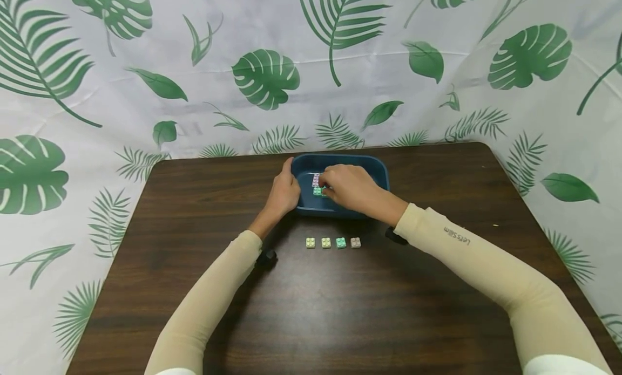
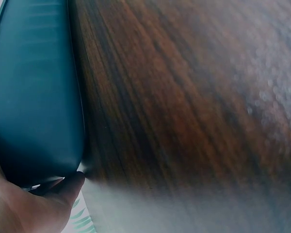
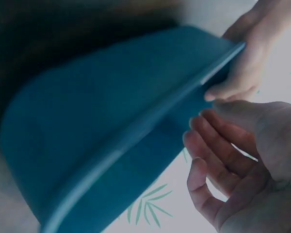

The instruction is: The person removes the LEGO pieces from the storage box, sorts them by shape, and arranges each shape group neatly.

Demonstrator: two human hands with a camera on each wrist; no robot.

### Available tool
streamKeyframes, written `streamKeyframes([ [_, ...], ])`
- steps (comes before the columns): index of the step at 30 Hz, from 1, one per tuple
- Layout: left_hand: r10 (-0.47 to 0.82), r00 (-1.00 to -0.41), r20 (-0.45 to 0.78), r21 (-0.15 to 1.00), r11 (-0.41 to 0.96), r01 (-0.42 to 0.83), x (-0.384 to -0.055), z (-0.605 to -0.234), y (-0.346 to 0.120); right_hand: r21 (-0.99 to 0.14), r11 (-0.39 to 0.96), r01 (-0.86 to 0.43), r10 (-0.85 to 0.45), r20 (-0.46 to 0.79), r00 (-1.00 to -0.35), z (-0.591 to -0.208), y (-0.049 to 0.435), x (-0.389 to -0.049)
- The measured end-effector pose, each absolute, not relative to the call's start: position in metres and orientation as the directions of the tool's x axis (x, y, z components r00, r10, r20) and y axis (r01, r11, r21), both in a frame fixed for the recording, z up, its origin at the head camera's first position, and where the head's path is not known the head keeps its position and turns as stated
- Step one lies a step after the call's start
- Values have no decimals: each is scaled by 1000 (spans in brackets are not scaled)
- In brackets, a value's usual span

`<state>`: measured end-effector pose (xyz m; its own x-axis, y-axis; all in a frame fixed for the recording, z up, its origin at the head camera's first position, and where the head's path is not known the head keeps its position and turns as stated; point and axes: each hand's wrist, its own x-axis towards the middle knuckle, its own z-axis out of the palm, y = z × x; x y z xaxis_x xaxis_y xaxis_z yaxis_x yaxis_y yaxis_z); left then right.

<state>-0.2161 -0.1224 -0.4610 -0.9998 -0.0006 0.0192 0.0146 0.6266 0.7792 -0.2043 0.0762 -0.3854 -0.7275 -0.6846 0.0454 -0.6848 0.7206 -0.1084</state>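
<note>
A dark blue plastic tub [image 1: 340, 211] stands near the table's far edge. My left hand [image 1: 283, 191] grips its left end, thumb at the rim; the left wrist view shows its fingers [image 2: 72, 187] against the tub's end. Over the tub reaches my right hand [image 1: 351, 187], fingers bent and tips down among small toy bricks. A lavender brick piece [image 1: 316, 179] and a green brick [image 1: 317, 191] show beside these fingertips. In the right wrist view, the thumb [image 3: 237, 110] and index tip come close together; I cannot tell whether a brick is between them.
In front of the tub, a row on the wooden table [image 1: 311, 310] has two yellow bricks [image 1: 310, 243], a green brick [image 1: 341, 243] and a pale pinkish brick [image 1: 356, 243]. A leaf-print cloth [image 1: 272, 127] hangs behind the table. A dark wrist device [image 1: 266, 257] sits under the left forearm.
</note>
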Motion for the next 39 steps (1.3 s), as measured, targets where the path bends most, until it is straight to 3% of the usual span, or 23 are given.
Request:
streamKeyframes([
  [10,-4,-1000,11,783,622,6,-217,-462,-123,-69,739,-670,-673,-125,-729,-392,65,-236],
  [24,35,-999,10,790,612,29,-218,-468,-125,-14,720,-693,-681,-200,-704,-401,61,-247],
  [39,36,-999,0,804,594,22,-229,-480,-132,-39,732,-680,-669,-224,-708,-406,53,-249],
])
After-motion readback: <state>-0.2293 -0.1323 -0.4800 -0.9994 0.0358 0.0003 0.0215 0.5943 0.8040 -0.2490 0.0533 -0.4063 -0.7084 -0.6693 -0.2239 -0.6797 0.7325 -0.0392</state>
